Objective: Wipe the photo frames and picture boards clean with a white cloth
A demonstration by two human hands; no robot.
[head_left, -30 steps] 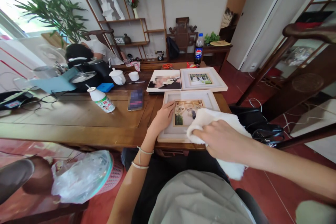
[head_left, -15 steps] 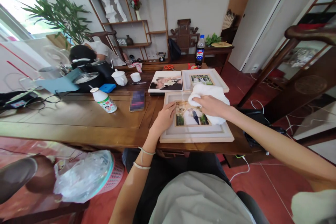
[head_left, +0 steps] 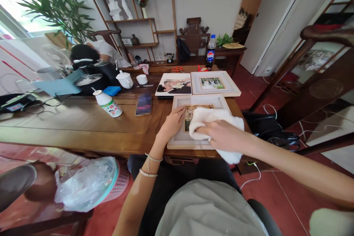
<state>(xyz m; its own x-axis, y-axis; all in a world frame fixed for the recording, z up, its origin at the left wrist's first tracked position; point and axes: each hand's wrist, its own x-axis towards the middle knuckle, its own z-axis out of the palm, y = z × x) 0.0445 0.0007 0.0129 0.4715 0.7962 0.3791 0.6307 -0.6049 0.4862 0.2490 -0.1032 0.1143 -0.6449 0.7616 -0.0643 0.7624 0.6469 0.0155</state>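
Note:
A pale wooden picture frame (head_left: pixel 193 100) with a wide white mat and a small photo lies flat near the table's front edge. My left hand (head_left: pixel 173 122) rests across its left side, fingers stretched out over the mat; whether the thumb grips the edge is hidden. My right hand (head_left: pixel 221 132) presses a bunched white towel (head_left: pixel 229 118) onto the photo, covering most of it. Part of the towel hangs over the frame's front right corner. Behind lie a second pale frame (head_left: pixel 233 84) and a photo panel (head_left: pixel 174 81), side by side.
On the wooden table (head_left: pixel 132 132) are a phone (head_left: pixel 143 104), a white bottle (head_left: pixel 107 103), a lidded teapot (head_left: pixel 125 79), a cup (head_left: pixel 142 79), orange scissors (head_left: pixel 177 69) and a cola bottle (head_left: pixel 210 51). A person (head_left: pixel 105 49) bends down behind the black pots. A bag-lined basket (head_left: pixel 116 184) stands left.
My right hand and the towel have moved toward me and slightly left, from the photo's upper right to its lower middle. My left hand stays on the frame's left side.

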